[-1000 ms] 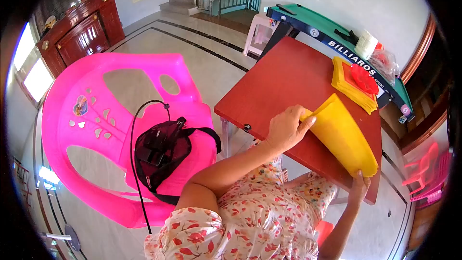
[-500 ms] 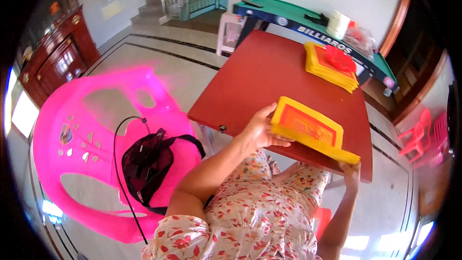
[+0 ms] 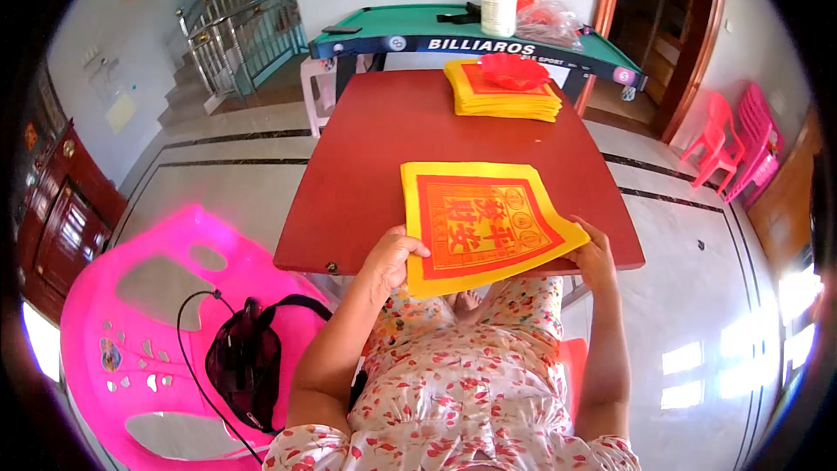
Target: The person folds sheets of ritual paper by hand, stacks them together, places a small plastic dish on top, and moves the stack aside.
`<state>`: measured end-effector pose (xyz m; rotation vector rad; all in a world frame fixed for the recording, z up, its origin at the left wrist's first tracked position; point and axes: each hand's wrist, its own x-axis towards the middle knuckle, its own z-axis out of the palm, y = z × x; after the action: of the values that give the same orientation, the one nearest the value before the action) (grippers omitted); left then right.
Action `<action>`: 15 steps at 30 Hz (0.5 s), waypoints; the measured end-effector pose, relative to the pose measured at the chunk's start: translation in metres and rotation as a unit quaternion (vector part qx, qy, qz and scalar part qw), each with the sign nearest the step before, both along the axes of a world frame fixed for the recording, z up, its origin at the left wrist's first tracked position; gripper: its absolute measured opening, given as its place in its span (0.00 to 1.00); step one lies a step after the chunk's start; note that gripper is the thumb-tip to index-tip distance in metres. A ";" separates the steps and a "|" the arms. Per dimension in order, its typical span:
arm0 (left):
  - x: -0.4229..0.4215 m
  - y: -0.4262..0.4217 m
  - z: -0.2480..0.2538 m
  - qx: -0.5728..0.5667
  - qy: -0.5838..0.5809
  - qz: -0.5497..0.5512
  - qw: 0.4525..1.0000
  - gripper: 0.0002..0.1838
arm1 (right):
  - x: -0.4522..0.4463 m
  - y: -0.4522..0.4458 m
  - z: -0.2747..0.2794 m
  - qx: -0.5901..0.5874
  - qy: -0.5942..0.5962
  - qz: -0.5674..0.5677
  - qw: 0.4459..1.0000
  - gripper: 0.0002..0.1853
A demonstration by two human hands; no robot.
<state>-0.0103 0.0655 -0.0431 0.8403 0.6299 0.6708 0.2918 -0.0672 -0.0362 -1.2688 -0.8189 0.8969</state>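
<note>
Between my hands is a stack of yellow joss paper [image 3: 479,222], printed with a red square and gold characters. Its near edge comes over the front of the red-brown table [image 3: 366,157]. My left hand [image 3: 394,255] grips the left edge, thumb on top and fingers underneath. At the right corner, my right hand [image 3: 595,255] pinches the paper, which bends upward a little there. Farther back on the table lies a thicker pile of the same yellow paper [image 3: 506,105], with a red scalloped plastic dish [image 3: 514,71] on top.
On my left stands a pink plastic chair [image 3: 187,244] holding a black mesh bag [image 3: 244,362] with a cable. Behind the table is a billiard table [image 3: 392,22] bearing a white paper roll [image 3: 499,13] and a plastic bag [image 3: 549,24]. Pink chairs [image 3: 722,144] stand at right.
The view has swung to the right and levelled. The held joss paper has turned from tilted and sagging to facing up flatter, with its printed face fully showing. Both hands still hold it.
</note>
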 end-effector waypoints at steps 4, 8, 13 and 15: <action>-0.004 0.001 -0.001 0.036 0.006 0.013 0.999 0.20 | 0.007 0.000 -0.008 0.060 0.216 0.079 0.971 0.28; -0.003 -0.005 0.009 0.082 -0.005 -0.007 0.997 0.21 | 0.003 -0.003 -0.003 0.065 0.265 0.146 0.951 0.21; 0.003 -0.014 0.010 0.125 0.009 -0.038 0.991 0.21 | -0.013 -0.010 0.008 0.041 0.162 0.101 0.981 0.13; 0.005 -0.023 0.022 0.132 0.005 -0.043 0.990 0.19 | -0.013 -0.010 0.011 0.056 0.146 0.103 0.982 0.13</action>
<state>-0.0050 0.0421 -0.0211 1.1110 0.5173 0.6805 0.2789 -0.0774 -0.0252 -0.9369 -0.7631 1.1559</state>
